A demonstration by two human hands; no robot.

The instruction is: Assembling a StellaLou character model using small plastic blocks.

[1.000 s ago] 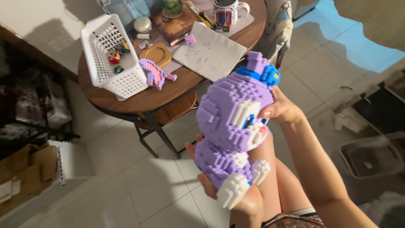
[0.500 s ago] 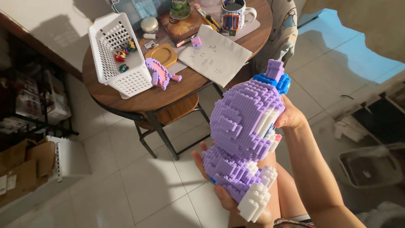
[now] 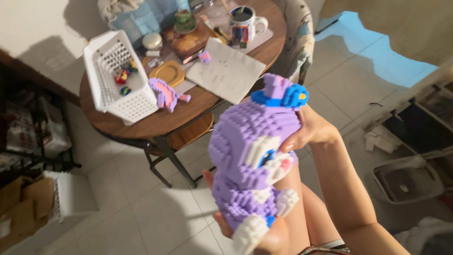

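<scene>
**Inspector:** Both hands clamp the purple block-built figure (image 3: 255, 160). Right hand (image 3: 309, 130) closes round its head, just under the blue bow; left hand (image 3: 264, 236) cups the base from below, fingers showing behind the white feet.

**Clerk:** Position?

**Inspector:** Held in the air above the person's knees, tilted, well clear of the round wooden table (image 3: 155, 120). Tiled floor lies open beneath and to the left.

**Clerk:** Table edge?

**Inspector:** White slatted basket (image 3: 120, 78) tilts at the near rim, with a smaller purple block piece (image 3: 165, 94) just beside it. Paper sheet (image 3: 226, 71) overhangs the edge slightly. Mug (image 3: 243, 21) stands further back.
</scene>
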